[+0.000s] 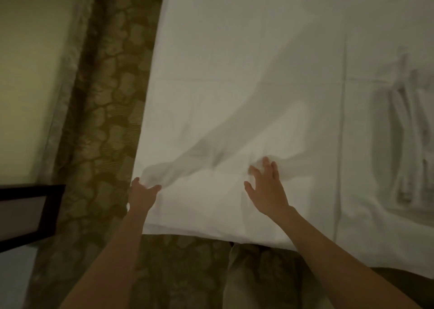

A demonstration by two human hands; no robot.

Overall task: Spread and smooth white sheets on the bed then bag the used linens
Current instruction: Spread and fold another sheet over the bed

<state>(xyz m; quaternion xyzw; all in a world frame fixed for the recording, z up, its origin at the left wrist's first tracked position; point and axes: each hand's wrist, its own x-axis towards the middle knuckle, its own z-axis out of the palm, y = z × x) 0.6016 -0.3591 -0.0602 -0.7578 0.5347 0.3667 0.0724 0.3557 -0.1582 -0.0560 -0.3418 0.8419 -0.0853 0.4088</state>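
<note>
Step in hand: I judge this to be the spreading and smoothing stage; the white sheet (246, 73) lies across the bed and I am working its near left corner.
Where the sheet is: it covers the bed from the far edge of the view down to the near edge just ahead of me, its left border running along the patterned carpet (103, 120).
Left hand (141, 194): I pinch the sheet's left edge between thumb and fingers, at the spot where a ridge of fabric rises.
Right hand (266, 189): fingers straight and spread, grasping nothing, over the sheet to the right of my left hand; whether the palm presses the fabric or hovers just above it I cannot tell.
Wrinkle: a long diagonal ridge (234, 125) runs from my left hand toward the far right.
Folded linen (404, 139): a pile of white cloth lies on the bed at the right, well apart from both hands.
Next move calls for: as I judge it, a steady pull outward with the left while the right sweeps flat along the ridge, toward the far right.
Bagging: not yet begun, it seems; no bag shows in the view.
Surroundings: a dark-framed piece of furniture (28, 214) stands at the near left.
</note>
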